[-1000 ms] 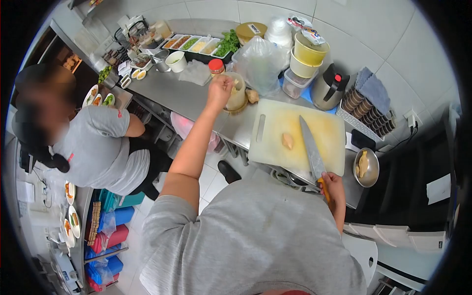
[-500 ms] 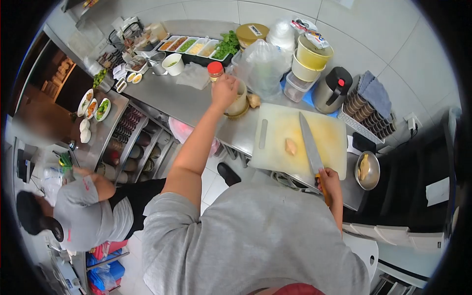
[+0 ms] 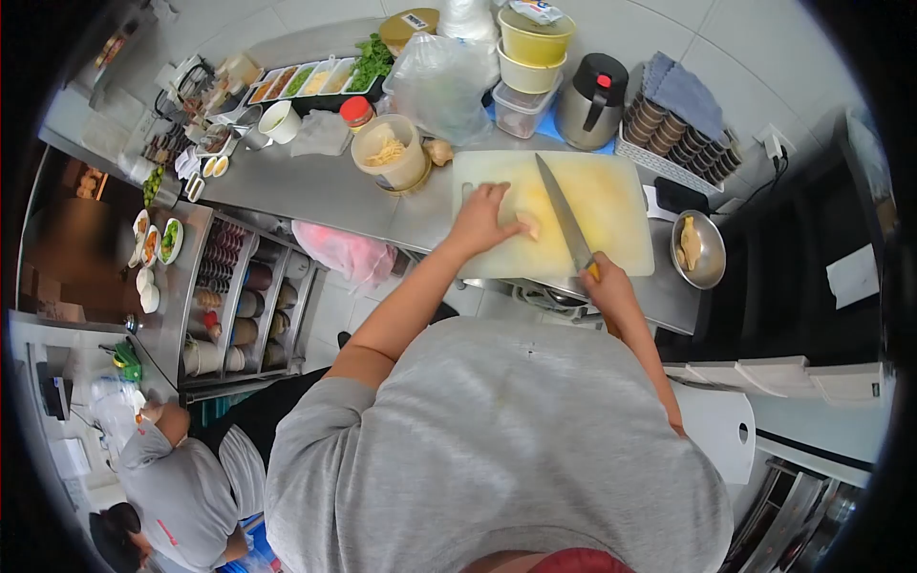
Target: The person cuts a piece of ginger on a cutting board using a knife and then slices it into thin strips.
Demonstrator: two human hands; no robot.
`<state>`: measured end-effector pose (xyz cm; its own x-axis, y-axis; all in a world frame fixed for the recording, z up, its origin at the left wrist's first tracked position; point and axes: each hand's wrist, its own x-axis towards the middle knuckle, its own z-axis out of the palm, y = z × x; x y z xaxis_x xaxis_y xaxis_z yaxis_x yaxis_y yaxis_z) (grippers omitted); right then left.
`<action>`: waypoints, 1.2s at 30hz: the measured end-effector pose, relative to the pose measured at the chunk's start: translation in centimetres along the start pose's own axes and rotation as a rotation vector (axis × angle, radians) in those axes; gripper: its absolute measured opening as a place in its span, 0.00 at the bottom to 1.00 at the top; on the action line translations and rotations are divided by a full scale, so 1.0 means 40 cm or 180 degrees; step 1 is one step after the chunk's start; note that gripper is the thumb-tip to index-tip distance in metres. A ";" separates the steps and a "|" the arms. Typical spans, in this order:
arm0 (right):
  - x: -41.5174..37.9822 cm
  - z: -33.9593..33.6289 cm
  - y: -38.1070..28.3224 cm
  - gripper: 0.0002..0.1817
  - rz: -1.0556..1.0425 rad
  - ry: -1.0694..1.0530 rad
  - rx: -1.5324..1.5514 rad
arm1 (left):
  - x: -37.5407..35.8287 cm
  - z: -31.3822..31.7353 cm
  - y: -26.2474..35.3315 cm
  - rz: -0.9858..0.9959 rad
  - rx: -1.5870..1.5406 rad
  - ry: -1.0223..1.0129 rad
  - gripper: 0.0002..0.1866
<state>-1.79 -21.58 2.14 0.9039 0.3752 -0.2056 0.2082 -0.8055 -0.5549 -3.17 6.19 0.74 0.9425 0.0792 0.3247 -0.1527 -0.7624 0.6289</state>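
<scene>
My left hand (image 3: 485, 222) hovers over the left part of the cutting board (image 3: 611, 246), open, with the thumb spread toward a small pale piece of peeled ginger (image 3: 531, 227). Thumb tip and ginger overlap in this view. At the board's front edge, my right hand (image 3: 613, 285) is closed around the yellow handle of a large kitchen knife (image 3: 564, 212). Its blade points away from me across the board. Left of the board stands a round tub (image 3: 389, 158) with pale yellow shreds inside. A knobby ginger root (image 3: 438, 151) lies between tub and board.
A metal bowl (image 3: 699, 250) with a yellowish root piece sits right of the board. Behind are a thermos jug (image 3: 592, 100), stacked tubs (image 3: 533, 43), a plastic bag (image 3: 444, 86) and a red-lidded jar (image 3: 356, 113). A co-worker (image 3: 186, 477) stands at lower left.
My left hand has moved from the tub and red-lidded jar to the ginger on the board. The knife remains in my right hand. My view has shifted, and the co-worker has bent lower.
</scene>
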 end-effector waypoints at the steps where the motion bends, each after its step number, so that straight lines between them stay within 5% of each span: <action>1: -0.003 -0.001 -0.001 0.19 -0.0084 0.0065 -0.0216 | -0.011 0.017 0.018 0.0005 0.0164 -0.0105 0.34; 6: -0.025 0.000 -0.004 0.19 0.0041 0.0112 -0.0370 | -0.012 0.089 0.000 0.0099 0.0232 -0.0600 0.34; 12: -0.080 0.002 0.017 0.18 0.0213 0.0072 -0.0385 | -0.001 0.077 0.082 -0.2066 -0.3710 -0.0148 0.22; 15: -0.104 -0.005 0.020 0.17 0.0165 0.0053 -0.0511 | -0.003 0.047 0.094 -0.1885 -0.4626 -0.0882 0.19; 21: -0.136 0.011 0.034 0.17 -0.0038 0.0041 -0.0681 | -0.032 0.062 0.116 -0.1876 -0.5520 -0.0622 0.17; 24: -0.145 0.015 0.034 0.16 -0.0058 0.0117 -0.0723 | -0.037 0.053 0.126 -0.1553 -0.4922 -0.0366 0.16; 27: -0.136 0.018 0.043 0.16 -0.0087 0.0168 -0.0703 | -0.024 0.103 0.104 -0.0845 -0.2894 0.0615 0.18; 30: -0.140 0.027 0.050 0.16 -0.0165 0.0198 -0.0672 | -0.057 0.114 0.064 0.0224 0.1045 -0.0004 0.25; 36: -0.124 0.026 0.051 0.16 -0.0148 0.0152 -0.0627 | -0.071 0.101 0.050 0.0160 0.0189 -0.0155 0.37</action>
<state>-6.24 -24.62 1.20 0.9073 0.3956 -0.1424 0.3149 -0.8638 -0.3934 -4.96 1.84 -1.77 0.9476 0.0097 0.3193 -0.1836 -0.8014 0.5693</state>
